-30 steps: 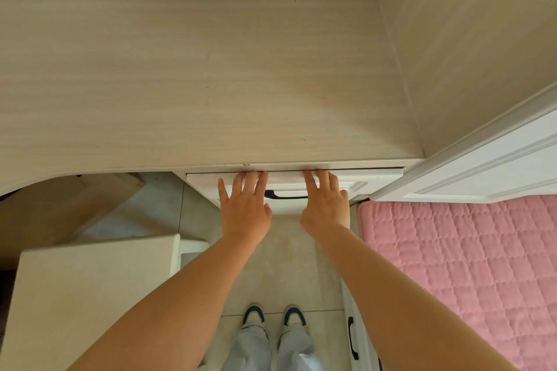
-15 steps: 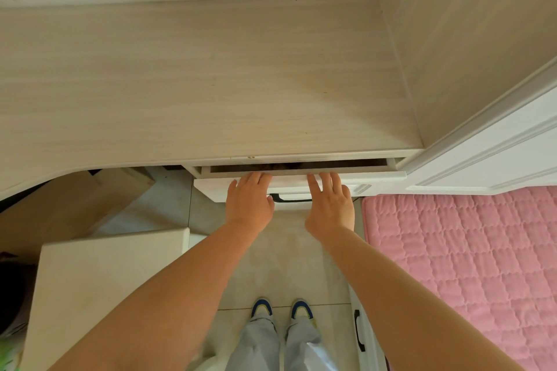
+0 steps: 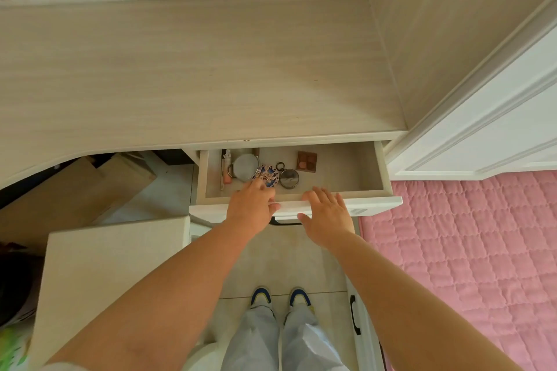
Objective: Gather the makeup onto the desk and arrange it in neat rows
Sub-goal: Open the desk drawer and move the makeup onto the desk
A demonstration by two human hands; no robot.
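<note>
Soft, even daylight fills the scene; the bench (image 3: 187,69) is bright and matte, without glare. A faint diagonal shadow crosses its right part beside the side panel (image 3: 452,24). The drawer (image 3: 373,169) interior sits in mild shade under the bench lip. Wide-angle distortion bows the bench edge and stretches both forearms at the bottom corners. Focus is sharp centrally, slightly soft toward the frame edges.

The drawer (image 3: 370,169) under the table (image 3: 193,69) stands pulled out. Inside lie a round silver tin (image 3: 245,167), a patterned compact (image 3: 269,175), a smaller round case (image 3: 289,178) and a brown palette (image 3: 306,161). The left hand (image 3: 251,205) reaches over the drawer front, fingertips at the compact; the right hand (image 3: 327,215) hovers spread above the front edge.
</note>
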